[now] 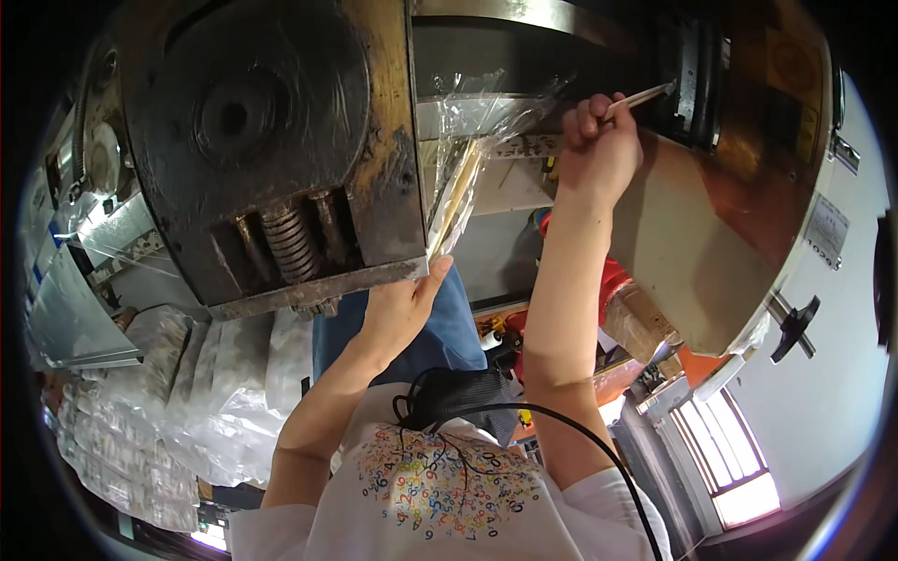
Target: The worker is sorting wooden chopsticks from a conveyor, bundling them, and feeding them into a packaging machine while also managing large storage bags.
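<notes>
White shirt fabric printed with coloured specks (440, 486) fills the lower edge, with a black cable (561, 416) looping across it. From there both bare forearms reach toward a large dark rusty metal machine (271, 140) with a coil spring (288, 245) in its base.

The left hand (402, 304) is at the machine's lower edge, its grip closed on the bottom end of a clear crinkly plastic sleeve of pale thin sticks (458, 187), which rises slanting into the gap between the machine parts. The right hand (599, 140) is fisted, its grip closed on a single pale thin stick (641, 96) whose tip points at a dark slot (692, 75) in the brown, worn housing on the right.

The sticks look light, stiff and easy to snap, and the film slippery; holding the sleeve low, around the bundle rather than the loose film, seems safest. Stacked clear-wrapped packs (178, 402) lie at the left.
</notes>
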`<act>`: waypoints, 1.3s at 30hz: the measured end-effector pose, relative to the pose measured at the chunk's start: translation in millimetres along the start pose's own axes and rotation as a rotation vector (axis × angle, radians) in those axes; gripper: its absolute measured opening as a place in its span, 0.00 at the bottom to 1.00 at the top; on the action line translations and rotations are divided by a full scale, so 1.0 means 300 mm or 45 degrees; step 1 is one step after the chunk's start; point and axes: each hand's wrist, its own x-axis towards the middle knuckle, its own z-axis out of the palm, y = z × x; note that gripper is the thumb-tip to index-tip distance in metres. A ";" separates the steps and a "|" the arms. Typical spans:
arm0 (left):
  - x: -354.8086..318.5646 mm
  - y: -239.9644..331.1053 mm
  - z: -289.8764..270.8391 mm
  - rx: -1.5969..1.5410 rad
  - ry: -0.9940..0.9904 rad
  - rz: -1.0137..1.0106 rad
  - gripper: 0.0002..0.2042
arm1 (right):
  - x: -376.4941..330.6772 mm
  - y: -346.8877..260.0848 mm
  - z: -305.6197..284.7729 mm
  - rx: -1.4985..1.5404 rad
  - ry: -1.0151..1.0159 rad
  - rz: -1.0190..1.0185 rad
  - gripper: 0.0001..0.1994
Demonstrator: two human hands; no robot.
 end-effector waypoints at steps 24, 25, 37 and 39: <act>-0.010 -0.017 -0.018 -0.116 0.145 0.086 0.08 | 0.039 -0.033 0.036 0.805 0.290 0.098 0.10; -0.012 -0.023 -0.020 -0.064 0.121 0.095 0.07 | 0.038 -0.026 0.035 0.864 0.227 0.024 0.08; 0.001 -0.011 -0.021 0.003 0.112 0.123 0.10 | 0.062 0.027 0.094 0.485 0.001 -0.009 0.08; 0.002 0.001 -0.033 0.009 0.021 0.064 0.15 | 0.096 0.005 0.082 0.445 0.105 0.052 0.08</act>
